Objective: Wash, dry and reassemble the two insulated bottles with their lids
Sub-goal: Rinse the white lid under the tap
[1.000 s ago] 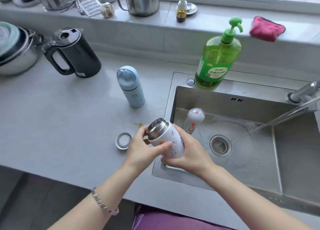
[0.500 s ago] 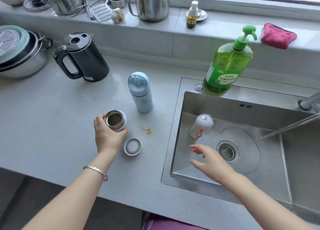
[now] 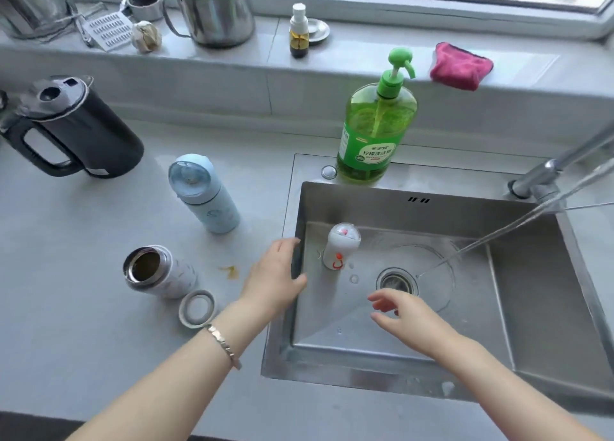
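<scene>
The fingers (image 3: 288,245) of the left hand (image 3: 275,276) are relaxed and empty over the rim of the sink (image 3: 448,183); the right hand (image 3: 410,319) hangs loose and empty near the drain (image 3: 397,281). The white lid (image 3: 342,248) stands in the sink, and the open white bottle (image 3: 162,274) and the blue bottle (image 3: 204,195) stand on the bench (image 3: 83,324).

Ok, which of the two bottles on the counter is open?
The white bottle, the nearer one: its steel mouth is bare, with no lid on it. The pale blue bottle behind it has its cap on.
</scene>
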The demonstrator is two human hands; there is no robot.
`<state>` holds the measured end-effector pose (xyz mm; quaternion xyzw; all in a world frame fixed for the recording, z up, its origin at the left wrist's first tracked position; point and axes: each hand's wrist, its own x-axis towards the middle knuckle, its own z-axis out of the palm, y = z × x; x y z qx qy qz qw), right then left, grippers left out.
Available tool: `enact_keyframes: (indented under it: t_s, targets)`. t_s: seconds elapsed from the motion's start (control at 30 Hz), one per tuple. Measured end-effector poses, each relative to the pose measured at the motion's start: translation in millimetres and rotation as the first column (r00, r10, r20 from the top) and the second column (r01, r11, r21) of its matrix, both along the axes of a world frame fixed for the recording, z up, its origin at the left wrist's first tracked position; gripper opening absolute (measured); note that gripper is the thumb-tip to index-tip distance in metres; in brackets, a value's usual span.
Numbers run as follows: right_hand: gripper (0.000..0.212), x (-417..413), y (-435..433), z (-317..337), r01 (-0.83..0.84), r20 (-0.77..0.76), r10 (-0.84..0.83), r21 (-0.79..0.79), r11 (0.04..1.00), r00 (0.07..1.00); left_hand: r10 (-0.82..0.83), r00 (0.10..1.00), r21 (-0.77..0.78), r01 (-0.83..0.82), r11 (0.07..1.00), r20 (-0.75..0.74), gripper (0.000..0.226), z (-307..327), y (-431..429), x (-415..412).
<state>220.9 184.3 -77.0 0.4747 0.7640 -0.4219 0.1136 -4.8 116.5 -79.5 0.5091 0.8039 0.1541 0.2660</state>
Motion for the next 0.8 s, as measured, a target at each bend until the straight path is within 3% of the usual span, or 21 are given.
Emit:
enact_keyframes:
  t_s: [0.13, 0.2, 0.3, 0.4, 0.53, 0.63, 0.7, 0.8]
  targets:
    - [0.026, 36, 13, -4, 0.098, 0.004, -0.098, -0.013, 0.995, 0.995, -0.091, 0.995, -0.083, 0.088, 0.993, -0.037, 0.081, -22, 76, 24]
    - [0.025, 55, 18, -7, 0.144, -0.001, -0.144, -0.016, 0.989, 0.990, -0.118, 0.993, -0.195, 0.112, 0.974, -0.020, 0.091, -38, 102, 34]
    - [0.021, 80, 23, -15, 0.182, -0.015, -0.182, -0.016, 0.983, 0.983, -0.165, 0.986, -0.326, 0.151, 0.933, -0.015, 0.094, -63, 120, 45]
    - [0.021, 103, 30, -21, 0.191, -0.029, -0.193, -0.045, 0.980, 0.981, -0.095, 0.991, -0.278, 0.066, 0.958, -0.092, 0.070, -78, 126, 51]
    - [0.025, 128, 47, -27, 0.187, -0.034, -0.189, -0.048, 0.981, 0.981, -0.022, 0.985, -0.168, -0.007, 0.986, -0.171, 0.069, -70, 125, 60]
    - [0.027, 139, 60, -29, 0.176, -0.050, -0.179, -0.062, 0.983, 0.983, 0.138, 0.987, -0.064, -0.144, 0.988, -0.085, 0.067, -49, 124, 69]
    - [0.026, 142, 70, -27, 0.183, -0.096, -0.187, -0.052, 0.982, 0.978, 0.226, 0.971, -0.001, -0.226, 0.974, 0.075, 0.062, -35, 125, 80]
    - [0.018, 141, 92, -16, 0.401, -0.277, -0.422, -0.133, 0.907, 0.863, 0.209, 0.903, 0.008, -0.228, 0.974, 0.376, 0.065, -12, 132, 112]
